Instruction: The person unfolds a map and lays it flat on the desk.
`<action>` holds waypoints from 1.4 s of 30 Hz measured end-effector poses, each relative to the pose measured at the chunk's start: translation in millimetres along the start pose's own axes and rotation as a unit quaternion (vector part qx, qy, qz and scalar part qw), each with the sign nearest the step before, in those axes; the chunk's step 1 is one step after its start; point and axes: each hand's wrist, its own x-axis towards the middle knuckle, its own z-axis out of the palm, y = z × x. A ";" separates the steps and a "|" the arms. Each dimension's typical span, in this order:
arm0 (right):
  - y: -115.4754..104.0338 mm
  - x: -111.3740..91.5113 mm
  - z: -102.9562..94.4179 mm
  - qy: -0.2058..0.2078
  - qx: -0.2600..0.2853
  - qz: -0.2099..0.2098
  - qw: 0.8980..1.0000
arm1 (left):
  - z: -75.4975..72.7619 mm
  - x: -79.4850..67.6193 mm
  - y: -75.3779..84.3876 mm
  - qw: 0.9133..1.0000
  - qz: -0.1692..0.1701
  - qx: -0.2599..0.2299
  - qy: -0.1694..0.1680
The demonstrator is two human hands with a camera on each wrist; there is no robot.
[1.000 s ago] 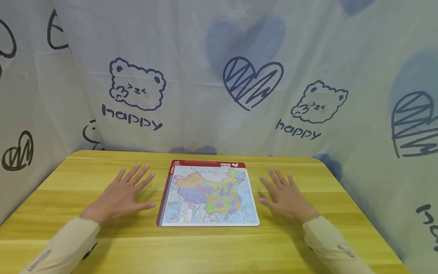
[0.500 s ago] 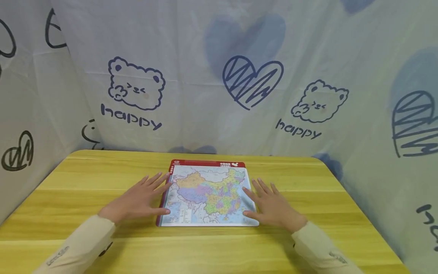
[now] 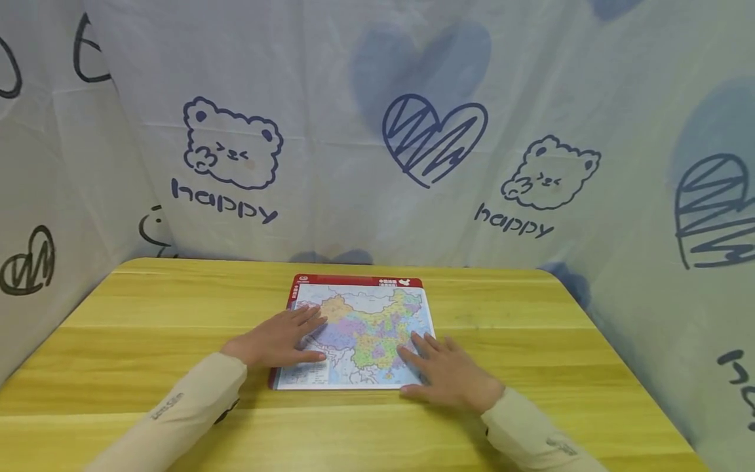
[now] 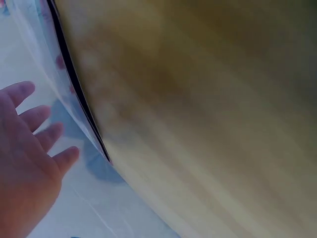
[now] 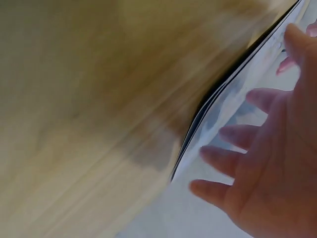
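Observation:
A flat map board (image 3: 366, 334) with a red top border and a coloured map of China lies on the table. My left hand (image 3: 277, 339) reaches over its left side, fingers straight and slightly spread. Over the lower right corner is my right hand (image 3: 451, 377), its fingers also extended. Both wrist views show the board edge-on, and there the left fingers (image 4: 58, 134) and right fingers (image 5: 223, 158) appear just off its surface; whether any fingertip touches it I cannot tell. Neither hand grips anything. The hands cover parts of the board's left edge and lower right corner.
The board lies on a yellow wood-grain table (image 3: 519, 328) with rounded back corners. Behind and at both sides hangs a pale curtain (image 3: 330, 170) printed with bears, hearts and the word "happy".
Both hands have moved inward from either side of the board, the left to the right and the right to the left, until they are over it. The board has stayed put.

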 end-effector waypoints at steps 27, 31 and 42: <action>24.7 10.0 3.3 -0.040 0.034 0.021 0.998 | 6.3 -19.3 -10.4 0.996 -0.027 -0.015 -0.081; 28.8 14.4 3.2 -0.035 0.023 0.026 0.999 | 6.7 -26.0 -9.8 0.997 -0.023 -0.016 -0.078; 30.1 25.3 -1.5 -0.036 -0.002 0.034 0.999 | 13.4 -48.7 -19.2 0.997 0.009 -0.046 -0.055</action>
